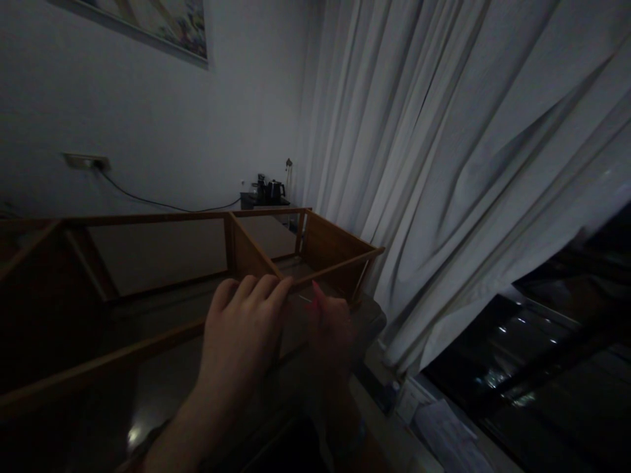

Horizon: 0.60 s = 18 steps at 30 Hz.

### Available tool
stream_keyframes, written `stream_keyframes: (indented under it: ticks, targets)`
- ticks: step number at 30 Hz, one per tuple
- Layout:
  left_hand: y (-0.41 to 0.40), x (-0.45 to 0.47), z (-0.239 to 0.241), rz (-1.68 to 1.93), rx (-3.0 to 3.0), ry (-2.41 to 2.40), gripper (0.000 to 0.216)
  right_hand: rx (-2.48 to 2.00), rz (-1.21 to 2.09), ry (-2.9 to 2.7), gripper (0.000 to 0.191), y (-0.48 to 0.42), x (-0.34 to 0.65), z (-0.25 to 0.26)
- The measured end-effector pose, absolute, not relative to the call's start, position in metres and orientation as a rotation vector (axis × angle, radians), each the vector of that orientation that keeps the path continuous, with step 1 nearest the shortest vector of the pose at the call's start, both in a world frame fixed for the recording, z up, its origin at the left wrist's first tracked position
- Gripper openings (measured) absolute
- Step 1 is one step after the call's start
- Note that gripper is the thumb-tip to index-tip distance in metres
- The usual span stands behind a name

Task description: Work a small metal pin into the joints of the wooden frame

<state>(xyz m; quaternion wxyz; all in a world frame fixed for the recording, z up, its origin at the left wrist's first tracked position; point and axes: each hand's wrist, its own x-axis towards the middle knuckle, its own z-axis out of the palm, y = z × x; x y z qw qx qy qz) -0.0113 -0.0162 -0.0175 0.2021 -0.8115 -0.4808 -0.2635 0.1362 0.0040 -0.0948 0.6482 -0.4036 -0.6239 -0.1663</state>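
Observation:
My left hand (249,312) lies over the front rail of a brown wooden frame (148,348), its fingers curled round the rail by a cross divider. Just right of it, my right hand (335,328) is closed on a red-handled screwdriver (317,299). A thin pale shaft points left from the red part toward the rail joint. Motion blur and dim light hide most of the handle, and I cannot tell whether the tip touches the wood. The frame is open, with several compartments and a panelled right end.
White curtains (419,131) hang along the right, beside a dark glossy surface (532,368). A black kettle (275,190) stands on a small dark stand behind the frame. A cable (162,205) runs from the wall socket (86,161). Papers (448,433) lie at lower right.

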Motion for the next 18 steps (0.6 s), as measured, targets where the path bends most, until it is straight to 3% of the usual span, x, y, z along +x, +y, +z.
stream_keyframes:
  ticks: [13,18]
  targets:
    - [-0.006,-0.012,-0.019,-0.713,-2.338,-1.418,0.036,-0.835,-0.625,-1.463,0.032,0.013,0.126,-0.101]
    - [-0.005,-0.014,-0.022,-0.757,-2.333,-1.395,0.032,-0.87,-0.543,-1.558,0.029,0.008,0.123,-0.105]
